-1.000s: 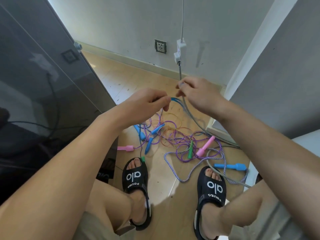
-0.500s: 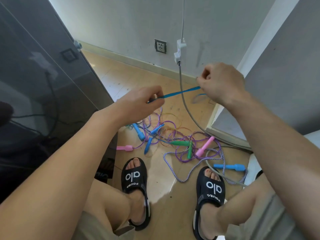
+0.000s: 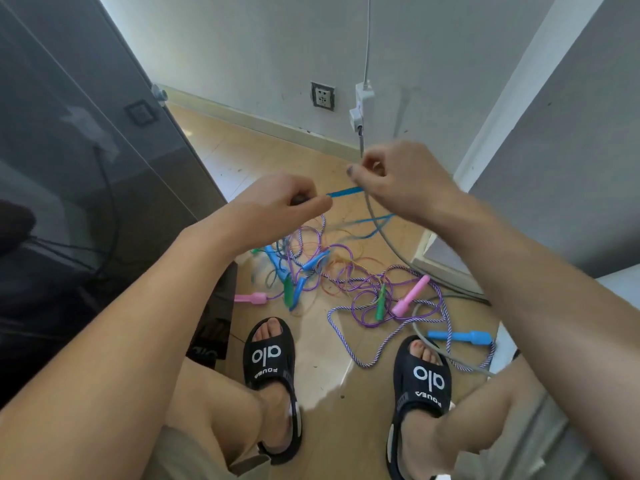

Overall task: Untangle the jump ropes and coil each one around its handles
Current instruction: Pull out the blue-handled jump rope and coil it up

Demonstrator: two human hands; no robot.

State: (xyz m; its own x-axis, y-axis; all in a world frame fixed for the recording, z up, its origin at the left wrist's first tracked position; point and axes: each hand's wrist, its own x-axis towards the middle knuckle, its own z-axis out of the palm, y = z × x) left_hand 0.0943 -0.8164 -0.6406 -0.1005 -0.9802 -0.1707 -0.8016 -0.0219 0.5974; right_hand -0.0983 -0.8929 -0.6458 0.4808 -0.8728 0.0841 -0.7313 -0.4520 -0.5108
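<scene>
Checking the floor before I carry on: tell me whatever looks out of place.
The jump ropes lie knotted in one heap on the floor, handles scattered. A grey cable from the wall runs through the heap, easy to snag.

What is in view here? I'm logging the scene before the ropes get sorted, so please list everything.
blue rope: one, blue, stretched between both hands
tangle of ropes: count unclear, purple, striped and orange, on the floor ahead of the feet
pink handles: two, in the tangle
green handles: two clear, in the tangle
blue handles: about four, one by the right foot
grey cable: one, from the wall plug down to the floor
wall socket: one, white wall
sandals: two, black, on the feet
left hand: pinching the rope
right hand: pinching the rope
</scene>
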